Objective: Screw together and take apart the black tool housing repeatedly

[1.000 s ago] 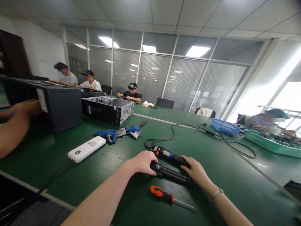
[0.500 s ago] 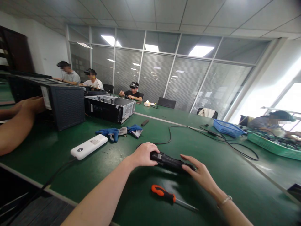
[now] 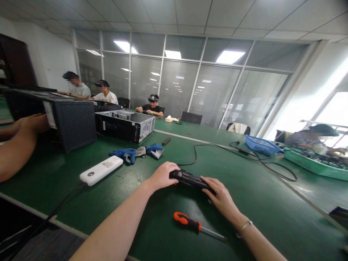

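Two-handed grip on long black plastic tool body [image 3: 190, 179], mid-frame on green table [image 3: 266, 203]: left hand [image 3: 162, 176] wrapped round left end, right hand [image 3: 222, 197] closed over right end. Long axis left to lower right. Orange-handled screwdriver [image 3: 190, 223] just below, untouched. No legible writing on tool.

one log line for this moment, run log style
left hand: closed on end of black oblong device | right hand: laid on its other end | device: on green table | orange-handled screwdriver: nearer the camera, untouched
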Tool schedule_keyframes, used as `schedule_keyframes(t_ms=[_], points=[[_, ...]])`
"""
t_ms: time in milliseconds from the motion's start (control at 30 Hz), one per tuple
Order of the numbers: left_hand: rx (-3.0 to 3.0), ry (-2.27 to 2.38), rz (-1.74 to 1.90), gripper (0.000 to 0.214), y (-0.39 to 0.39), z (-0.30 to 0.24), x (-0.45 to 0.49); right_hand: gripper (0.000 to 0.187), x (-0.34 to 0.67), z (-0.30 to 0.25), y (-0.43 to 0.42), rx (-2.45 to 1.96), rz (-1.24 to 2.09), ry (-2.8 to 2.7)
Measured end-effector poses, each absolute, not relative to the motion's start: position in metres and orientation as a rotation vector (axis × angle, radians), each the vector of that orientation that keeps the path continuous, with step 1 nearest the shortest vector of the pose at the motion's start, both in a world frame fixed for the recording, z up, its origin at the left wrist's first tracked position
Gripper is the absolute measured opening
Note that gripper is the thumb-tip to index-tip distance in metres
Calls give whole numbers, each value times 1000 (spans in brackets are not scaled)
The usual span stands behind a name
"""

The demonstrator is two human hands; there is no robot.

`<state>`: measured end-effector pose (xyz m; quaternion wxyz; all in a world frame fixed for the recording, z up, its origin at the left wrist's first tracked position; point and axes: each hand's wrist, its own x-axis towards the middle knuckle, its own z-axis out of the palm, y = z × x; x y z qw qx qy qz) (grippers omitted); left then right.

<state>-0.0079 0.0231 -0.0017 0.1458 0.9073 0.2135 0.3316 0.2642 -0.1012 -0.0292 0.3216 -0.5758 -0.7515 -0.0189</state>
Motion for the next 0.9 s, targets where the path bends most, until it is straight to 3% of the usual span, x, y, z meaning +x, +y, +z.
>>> schedule_keyframes(t_ms=[900], points=[[2612,811,659,41,29,4,-21,41,245,-21,-87,-1584,73,-2067]])
